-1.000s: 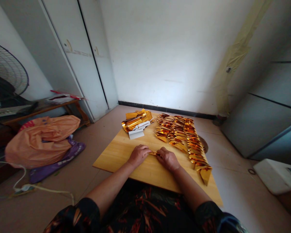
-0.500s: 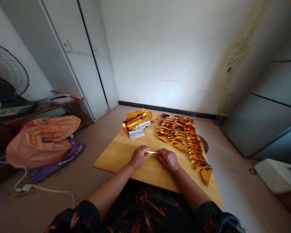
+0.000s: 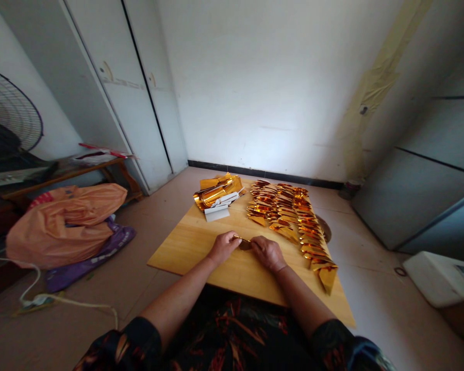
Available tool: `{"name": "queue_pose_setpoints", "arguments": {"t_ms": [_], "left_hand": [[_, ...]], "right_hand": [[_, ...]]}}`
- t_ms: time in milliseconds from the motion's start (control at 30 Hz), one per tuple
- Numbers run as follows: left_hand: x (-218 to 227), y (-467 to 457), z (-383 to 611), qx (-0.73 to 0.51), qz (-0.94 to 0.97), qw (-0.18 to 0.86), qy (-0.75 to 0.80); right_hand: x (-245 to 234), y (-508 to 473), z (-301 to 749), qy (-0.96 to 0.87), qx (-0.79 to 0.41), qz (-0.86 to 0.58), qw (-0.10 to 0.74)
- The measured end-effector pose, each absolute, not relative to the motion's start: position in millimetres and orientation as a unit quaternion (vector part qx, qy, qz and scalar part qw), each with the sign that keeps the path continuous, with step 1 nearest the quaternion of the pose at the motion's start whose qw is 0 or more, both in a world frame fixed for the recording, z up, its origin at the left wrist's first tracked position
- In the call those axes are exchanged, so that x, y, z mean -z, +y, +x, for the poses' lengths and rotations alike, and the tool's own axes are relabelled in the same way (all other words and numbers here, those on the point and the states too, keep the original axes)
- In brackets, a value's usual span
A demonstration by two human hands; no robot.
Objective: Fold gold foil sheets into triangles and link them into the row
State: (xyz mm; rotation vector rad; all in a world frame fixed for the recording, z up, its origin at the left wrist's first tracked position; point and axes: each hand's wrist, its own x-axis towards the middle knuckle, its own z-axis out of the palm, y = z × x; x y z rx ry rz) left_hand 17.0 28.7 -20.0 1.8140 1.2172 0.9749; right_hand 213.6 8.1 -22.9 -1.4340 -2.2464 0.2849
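Tilted since the earlier frame, head view: one gold foil piece [image 3: 245,245], darker face now showing, at the middle of the wooden board [image 3: 185,247], long axis left to right, left hand [image 3: 221,248] and right hand [image 3: 269,253] each pinching an end, neither clearly nearer.

A fan [image 3: 7,131] stands between nine and ten o'clock, a pale wardrobe [image 3: 126,108] at ten. An orange bag [image 3: 69,221] near nine lies partly over a purple bag [image 3: 96,260] at eight. At two, yellowish tape [image 3: 379,85] runs down the wall [image 3: 263,87]; a white box [image 3: 435,281] sits at four.
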Motion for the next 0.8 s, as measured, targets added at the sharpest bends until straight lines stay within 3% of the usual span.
{"name": "queue_pose_setpoints", "arguments": {"t_ms": [500, 800], "left_hand": [[20.6, 30.1, 17.1, -0.364, 0.711, 0.374, 0.471], [19.9, 29.2, 16.9, -0.366, 0.696, 0.403, 0.468]], "right_hand": [[15.3, 12.7, 213.3, -0.788, -0.172, -0.561, 0.186], [18.6, 10.8, 216.3, -0.746, -0.271, -0.532, 0.295]]}}
